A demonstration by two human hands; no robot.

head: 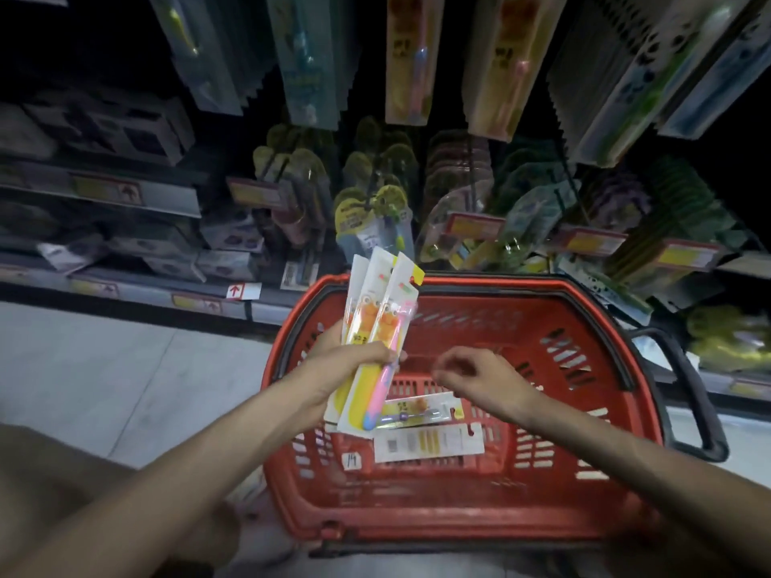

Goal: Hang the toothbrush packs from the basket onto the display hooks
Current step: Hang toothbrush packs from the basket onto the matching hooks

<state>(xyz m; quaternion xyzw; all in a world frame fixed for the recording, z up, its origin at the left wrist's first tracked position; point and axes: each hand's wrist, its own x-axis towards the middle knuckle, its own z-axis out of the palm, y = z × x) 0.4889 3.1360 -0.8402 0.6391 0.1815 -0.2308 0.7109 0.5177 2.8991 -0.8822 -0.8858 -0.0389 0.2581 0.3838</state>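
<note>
My left hand (350,360) grips a fanned bunch of three toothbrush packs (377,310), white and yellow cards with orange figures and a pink brush, held upright over the left rim of the red basket (471,511). My right hand (479,377) hovers inside the basket with fingers loosely curled, holding nothing. Below it two more packs lie flat on the basket floor: one face up (421,410), one face down with a barcode (429,444). Display hooks (471,168) loaded with hanging packs fill the wall ahead.
Long toothbrush packs (406,56) hang overhead in several rows. Yellow-red price tags (475,225) stick out at hook ends. Shelves with boxed goods (125,131) stand at left. The basket's black handle (688,390) folds out to the right. Grey floor (104,369) lies left.
</note>
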